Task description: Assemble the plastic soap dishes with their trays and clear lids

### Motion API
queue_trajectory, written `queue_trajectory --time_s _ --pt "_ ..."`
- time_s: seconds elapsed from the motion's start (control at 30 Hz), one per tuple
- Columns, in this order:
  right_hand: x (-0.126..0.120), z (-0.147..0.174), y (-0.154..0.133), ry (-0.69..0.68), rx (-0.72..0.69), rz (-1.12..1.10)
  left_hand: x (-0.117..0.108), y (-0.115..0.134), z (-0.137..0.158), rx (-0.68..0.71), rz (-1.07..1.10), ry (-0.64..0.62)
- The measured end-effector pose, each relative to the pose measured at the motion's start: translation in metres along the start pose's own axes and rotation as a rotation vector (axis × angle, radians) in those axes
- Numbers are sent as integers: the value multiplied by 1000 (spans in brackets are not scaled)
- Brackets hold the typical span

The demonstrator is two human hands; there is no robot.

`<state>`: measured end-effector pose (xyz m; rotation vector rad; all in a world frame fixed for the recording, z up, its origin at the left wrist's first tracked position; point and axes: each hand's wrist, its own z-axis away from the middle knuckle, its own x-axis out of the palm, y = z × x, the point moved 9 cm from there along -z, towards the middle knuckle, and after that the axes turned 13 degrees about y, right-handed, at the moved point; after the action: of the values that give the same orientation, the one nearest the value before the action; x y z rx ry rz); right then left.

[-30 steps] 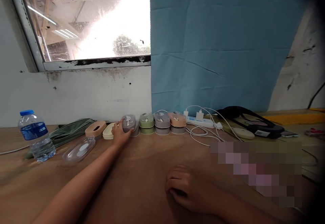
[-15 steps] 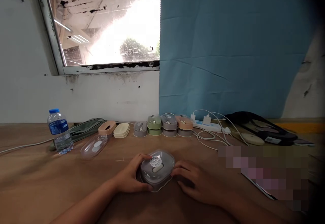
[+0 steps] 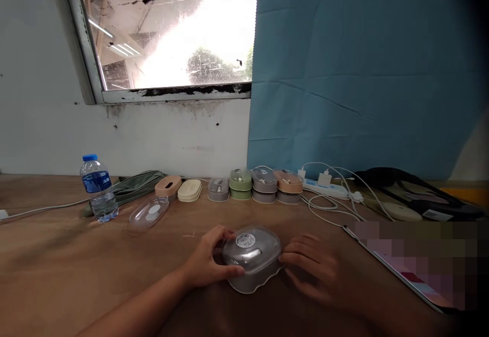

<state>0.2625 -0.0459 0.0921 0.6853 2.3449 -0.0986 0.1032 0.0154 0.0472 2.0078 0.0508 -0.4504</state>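
A grey oval box with a clear domed lid sits on the table in front of me. On the lid is a round printed sticker, and a pale wavy edge runs along the base. My left hand is closed around the box's left side, its thumb across the front and its fingers behind. At the right edge, my right hand is slightly blurred, with curled fingers and fingertips touching the box near its lower rim.
Behind stand several similar boxes in grey, green and orange. To the left are a water bottle, a loose clear lid, an orange box and cream pieces. Cables, a power strip and a tablet-like device lie right.
The view has shifted slightly, so the background sits further right. The box has tilted a little, showing more of its front side. Both hands remain at it.
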Motion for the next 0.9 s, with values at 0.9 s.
queue_trajectory --time_s 0.9 --pt "15 4 -6 -142 85 -152 -96 -88 -28 -281 -77 450"
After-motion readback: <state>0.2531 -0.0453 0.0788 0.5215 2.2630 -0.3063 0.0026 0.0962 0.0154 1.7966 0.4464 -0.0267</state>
